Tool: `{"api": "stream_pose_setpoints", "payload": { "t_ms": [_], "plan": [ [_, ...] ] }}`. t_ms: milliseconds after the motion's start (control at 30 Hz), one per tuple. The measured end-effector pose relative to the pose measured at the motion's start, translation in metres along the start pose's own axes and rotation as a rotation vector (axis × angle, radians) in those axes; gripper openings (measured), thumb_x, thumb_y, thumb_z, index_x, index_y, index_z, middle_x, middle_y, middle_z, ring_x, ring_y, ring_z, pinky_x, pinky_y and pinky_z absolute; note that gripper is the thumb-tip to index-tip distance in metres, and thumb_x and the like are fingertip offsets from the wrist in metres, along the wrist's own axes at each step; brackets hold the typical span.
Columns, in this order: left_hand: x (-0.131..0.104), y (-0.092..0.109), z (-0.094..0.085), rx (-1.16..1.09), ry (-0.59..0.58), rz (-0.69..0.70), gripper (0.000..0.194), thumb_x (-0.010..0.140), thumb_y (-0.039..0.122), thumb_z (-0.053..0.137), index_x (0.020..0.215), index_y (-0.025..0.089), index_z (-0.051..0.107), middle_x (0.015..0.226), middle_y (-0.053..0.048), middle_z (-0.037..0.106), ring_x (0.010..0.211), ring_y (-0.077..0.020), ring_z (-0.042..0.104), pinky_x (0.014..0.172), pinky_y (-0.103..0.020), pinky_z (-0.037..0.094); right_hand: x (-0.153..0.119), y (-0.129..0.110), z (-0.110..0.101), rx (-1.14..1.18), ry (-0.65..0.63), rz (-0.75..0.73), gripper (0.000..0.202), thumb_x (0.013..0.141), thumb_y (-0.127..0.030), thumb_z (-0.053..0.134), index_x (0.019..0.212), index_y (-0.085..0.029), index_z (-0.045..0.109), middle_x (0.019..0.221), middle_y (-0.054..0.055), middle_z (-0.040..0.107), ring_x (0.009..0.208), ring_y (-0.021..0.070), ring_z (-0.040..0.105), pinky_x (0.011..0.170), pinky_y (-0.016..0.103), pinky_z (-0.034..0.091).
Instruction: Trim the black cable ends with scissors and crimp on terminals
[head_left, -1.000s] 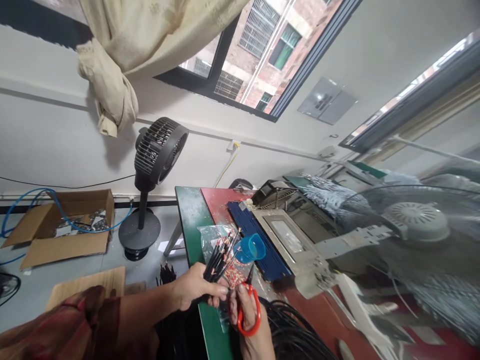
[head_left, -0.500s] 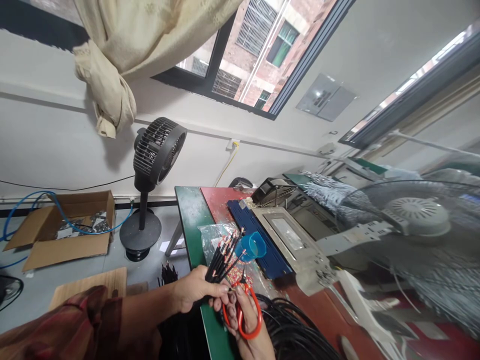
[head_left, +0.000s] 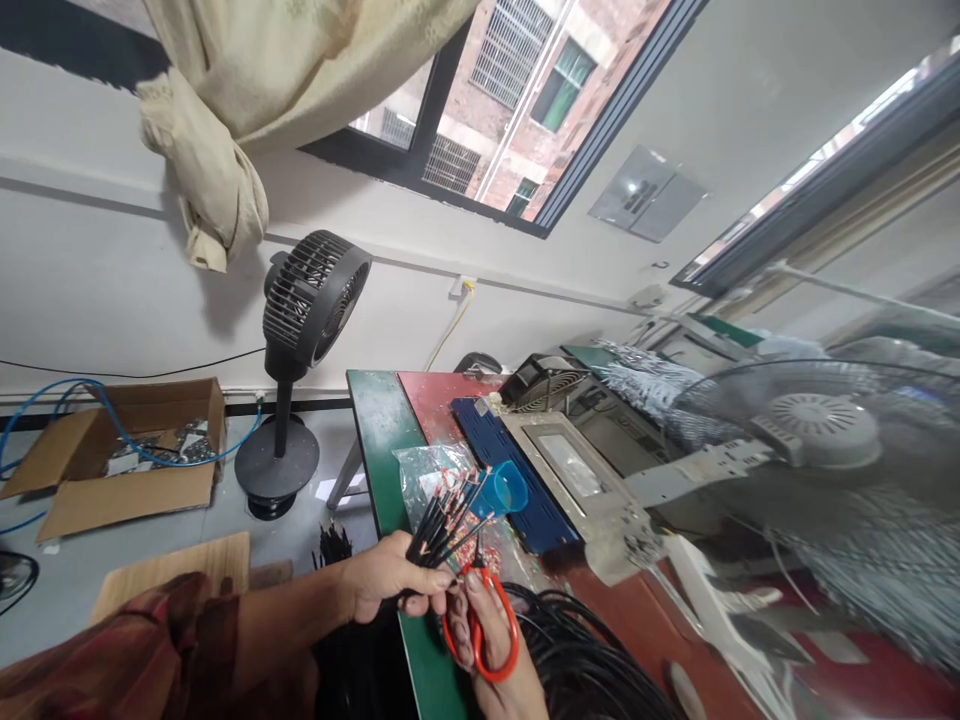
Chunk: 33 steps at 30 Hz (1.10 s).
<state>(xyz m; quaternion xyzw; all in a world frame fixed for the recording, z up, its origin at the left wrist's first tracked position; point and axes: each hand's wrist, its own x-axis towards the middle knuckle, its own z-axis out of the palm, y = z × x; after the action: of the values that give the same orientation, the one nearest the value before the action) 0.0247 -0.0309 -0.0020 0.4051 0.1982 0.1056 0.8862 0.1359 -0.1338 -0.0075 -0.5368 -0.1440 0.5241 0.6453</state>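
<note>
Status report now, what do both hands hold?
Left hand: gripping black cables. Right hand: holding red-handled scissors. Blue cup close beside cable ends.

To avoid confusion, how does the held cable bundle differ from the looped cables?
The bundle is in the left hand; the looped cables lie on the table. The bundle runs fairly straight; the looped cables curve. The bundle shows coloured tips; the looped cables show none. Both are black.

Daylight enters your window point(head_left: 562, 90) above a pale wall point(head_left: 112, 270) — a knotted cream curtain point(head_left: 217, 180) hangs beside it — while your green-edged counter point(head_left: 379, 440) stands over grey floor point(head_left: 225, 510).
</note>
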Motion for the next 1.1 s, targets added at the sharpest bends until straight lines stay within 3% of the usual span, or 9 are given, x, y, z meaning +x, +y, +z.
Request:
{"api": "stream_pose_setpoints", "payload": {
  "t_ms": [100, 300, 533, 767, 933, 1100],
  "plan": [
    [-0.001, -0.001, -0.003, 0.023, -0.044, 0.008, 0.032, 0.059, 0.038, 0.074, 0.063, 0.01, 0.058, 0.054, -0.001, 0.058, 0.037, -0.0027, 0.036, 0.039, -0.02, 0.02, -0.002, -0.001, 0.0, 0.023, -0.021, 0.028, 0.035, 0.06, -0.044, 0.077, 0.057, -0.017, 0.055, 0.046, -0.006, 0.044, 0.039, 0.0049, 0.033, 0.038, 0.017, 0.027],
    [-0.004, -0.001, -0.004, 0.089, -0.127, 0.027, 0.038, 0.058, 0.043, 0.075, 0.072, 0.009, 0.064, 0.059, -0.002, 0.06, 0.04, -0.0032, 0.038, 0.041, -0.02, 0.023, -0.008, -0.007, 0.002, 0.069, -0.06, 0.1, 0.037, 0.054, -0.042, 0.08, 0.057, -0.017, 0.053, 0.047, -0.006, 0.044, 0.04, 0.0034, 0.031, 0.038, 0.016, 0.027],
    [-0.002, -0.002, -0.003, 0.074, -0.047, 0.092, 0.035, 0.063, 0.04, 0.073, 0.073, 0.009, 0.063, 0.06, -0.002, 0.059, 0.04, -0.0029, 0.038, 0.041, -0.02, 0.023, -0.002, 0.001, 0.002, 0.074, 0.06, 0.05, 0.039, 0.049, -0.047, 0.082, 0.063, -0.018, 0.059, 0.055, -0.002, 0.054, 0.045, 0.0073, 0.043, 0.042, 0.019, 0.036],
    [0.0, -0.005, 0.0, 0.081, 0.073, 0.178, 0.037, 0.063, 0.045, 0.071, 0.063, 0.01, 0.058, 0.052, 0.003, 0.051, 0.041, -0.0029, 0.036, 0.041, -0.018, 0.021, 0.004, 0.004, 0.009, -0.243, 0.014, -0.195, 0.043, 0.071, -0.053, 0.065, 0.05, -0.017, 0.053, 0.039, -0.003, 0.047, 0.037, 0.0078, 0.041, 0.04, 0.02, 0.03],
    [0.002, -0.007, -0.002, 0.122, 0.129, 0.22, 0.04, 0.066, 0.048, 0.069, 0.07, 0.01, 0.06, 0.056, 0.003, 0.051, 0.043, -0.0032, 0.037, 0.042, -0.018, 0.024, 0.006, 0.006, 0.008, -0.26, -0.035, -0.176, 0.042, 0.072, -0.054, 0.064, 0.053, -0.017, 0.053, 0.039, -0.003, 0.047, 0.036, 0.0083, 0.041, 0.039, 0.021, 0.028],
    [0.001, -0.008, -0.002, 0.132, 0.089, 0.21, 0.038, 0.065, 0.046, 0.069, 0.072, 0.009, 0.06, 0.059, 0.001, 0.055, 0.043, -0.0036, 0.039, 0.042, -0.018, 0.026, 0.001, 0.004, 0.01, -0.125, -0.003, -0.127, 0.041, 0.072, -0.054, 0.063, 0.054, -0.018, 0.054, 0.04, -0.003, 0.046, 0.037, 0.0084, 0.04, 0.04, 0.021, 0.029]
  ]
}}
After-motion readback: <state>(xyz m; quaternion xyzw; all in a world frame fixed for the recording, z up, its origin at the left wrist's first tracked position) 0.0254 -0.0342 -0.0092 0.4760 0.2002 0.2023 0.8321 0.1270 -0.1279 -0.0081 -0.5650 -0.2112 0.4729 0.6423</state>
